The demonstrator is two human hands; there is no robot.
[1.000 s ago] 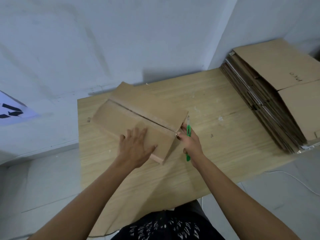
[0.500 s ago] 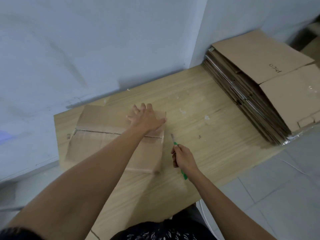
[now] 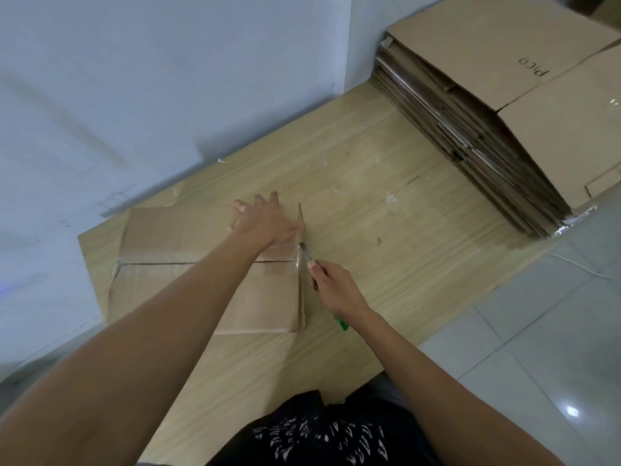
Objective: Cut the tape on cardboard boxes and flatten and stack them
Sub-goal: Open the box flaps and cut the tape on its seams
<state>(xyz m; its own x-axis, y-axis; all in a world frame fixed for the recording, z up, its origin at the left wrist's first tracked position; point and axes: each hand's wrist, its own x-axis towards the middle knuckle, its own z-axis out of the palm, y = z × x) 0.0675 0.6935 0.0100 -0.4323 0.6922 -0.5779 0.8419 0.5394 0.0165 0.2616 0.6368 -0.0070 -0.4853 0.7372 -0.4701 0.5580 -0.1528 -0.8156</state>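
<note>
A brown cardboard box [image 3: 174, 237] lies on the wooden table [image 3: 369, 183], its top seam running left to right with clear tape at the right end. My left hand [image 3: 268, 220] presses flat on the box's top near its right edge, fingers spread. My right hand [image 3: 336, 289] grips a green-handled cutter [image 3: 342, 325]. The cutter's blade tip touches the box's right side where the tape wraps over the edge.
A tall stack of flattened cardboard boxes [image 3: 504, 105] sits at the table's right end against the wall. A white wall [image 3: 168, 79] borders the table's far side. Grey floor tiles [image 3: 554, 331] and a thin white cable [image 3: 578, 265] lie to the right.
The box was turned so its seam runs left to right. My left hand shifted toward the box's right edge. My right hand brought the cutter's blade up against the taped right side.
</note>
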